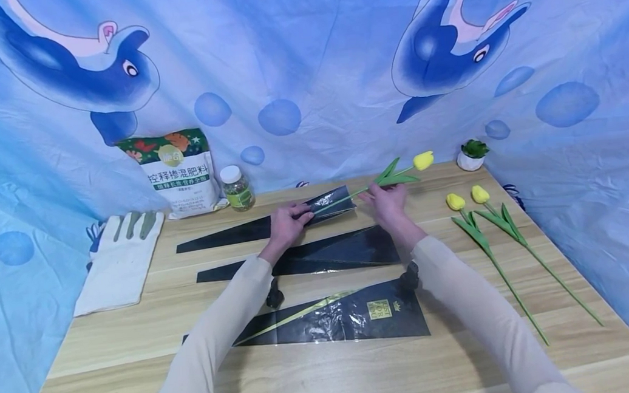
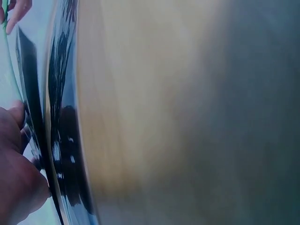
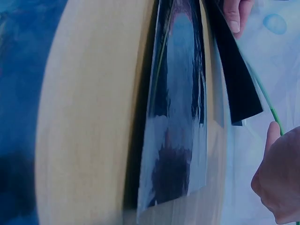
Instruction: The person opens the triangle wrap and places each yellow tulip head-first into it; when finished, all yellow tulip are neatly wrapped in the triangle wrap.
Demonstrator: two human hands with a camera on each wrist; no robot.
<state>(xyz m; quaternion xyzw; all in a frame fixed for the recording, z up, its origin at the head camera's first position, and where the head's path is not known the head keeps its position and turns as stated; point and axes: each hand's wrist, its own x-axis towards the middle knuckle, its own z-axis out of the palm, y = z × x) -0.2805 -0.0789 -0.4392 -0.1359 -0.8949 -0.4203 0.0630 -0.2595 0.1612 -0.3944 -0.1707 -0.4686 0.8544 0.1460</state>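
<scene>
Overhead, head view: left hand grips the wide end of a black sleeve at the table's far side. Right hand pinches the stem of a yellow tulip, stem tip inside the sleeve mouth. Two more sleeves lie nearer; the nearest holds a green stem. Two tulips lie to the right. Gloves, fertilizer bag, jar, small pot at the back.

Left wrist: blurred; fingers curled on glossy black film.

Right wrist: thumb against the thin green stem, beside the sleeve's edge.
</scene>
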